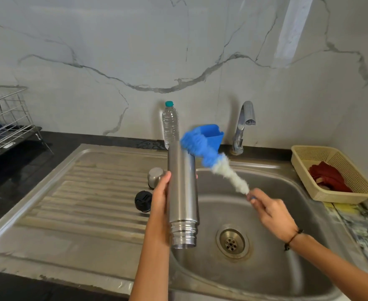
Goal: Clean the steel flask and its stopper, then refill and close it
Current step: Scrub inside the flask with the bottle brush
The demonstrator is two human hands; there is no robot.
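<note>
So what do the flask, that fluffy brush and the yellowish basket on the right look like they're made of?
The flask looks like brushed stainless steel: grey, with soft streaky reflections and ridged threads at its near end. The brush seems to have soft synthetic bristles, blue then white; they are blurred, so this is a guess. The basket looks like matt cream plastic, moulded with a fine mesh of holes.

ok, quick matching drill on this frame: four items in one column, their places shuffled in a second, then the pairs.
Things:
1. steel flask
2. bottle brush
3. black stopper
4. red cloth

Places:
A. in the yellow basket
B. lying on the draining board
C. held in the left hand
D. held by the right hand

Pairs: 1-C, 2-D, 3-B, 4-A
</note>
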